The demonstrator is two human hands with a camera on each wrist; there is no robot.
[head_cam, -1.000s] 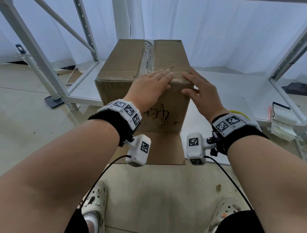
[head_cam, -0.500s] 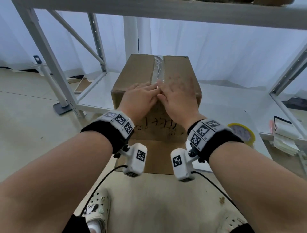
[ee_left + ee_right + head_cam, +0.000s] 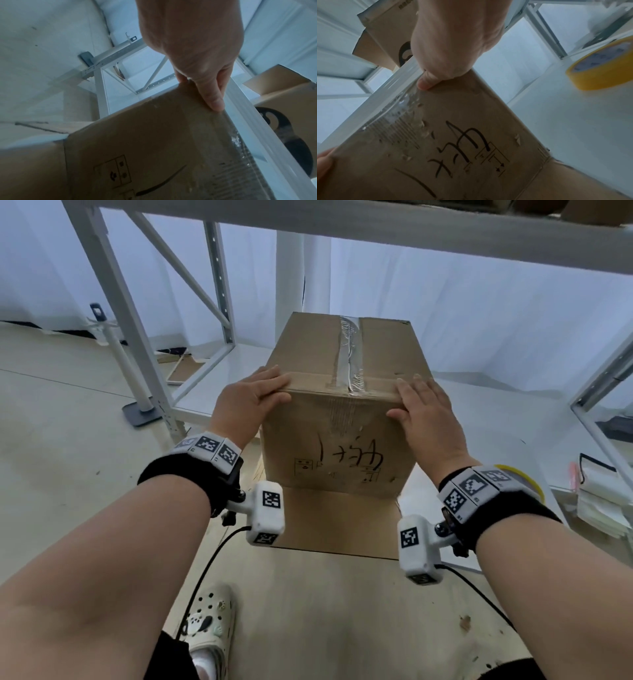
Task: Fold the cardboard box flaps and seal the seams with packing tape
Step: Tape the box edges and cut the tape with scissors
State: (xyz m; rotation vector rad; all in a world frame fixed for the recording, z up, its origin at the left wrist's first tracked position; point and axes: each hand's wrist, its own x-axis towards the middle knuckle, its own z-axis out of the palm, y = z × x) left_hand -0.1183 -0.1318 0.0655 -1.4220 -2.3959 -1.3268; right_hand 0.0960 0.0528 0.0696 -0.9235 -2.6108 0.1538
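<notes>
The brown cardboard box (image 3: 337, 446) stands on the white shelf board, its top flaps closed. Clear tape (image 3: 350, 354) runs along the centre seam and down onto the front face; another strip lies along the near top edge. My left hand (image 3: 251, 400) lies over the near left top corner, fingers flat on the top, thumb (image 3: 212, 97) on the front face. My right hand (image 3: 426, 405) covers the near right corner the same way, its thumb (image 3: 426, 82) on the front. A yellow tape roll (image 3: 599, 67) lies to the right of the box. A bottom flap (image 3: 339, 518) sticks out toward me.
A white metal rack surrounds the box: a beam (image 3: 376, 231) overhead, an upright (image 3: 113, 302) at left and another frame (image 3: 603, 392) at right. Papers (image 3: 596, 501) lie at far right. Another cardboard box (image 3: 283, 88) sits on the shelf above. My shoe (image 3: 212, 621) is below.
Both hands slid apart along the near top edge, from the middle by the tape seam out to the two corners. The box has stayed where it was.
</notes>
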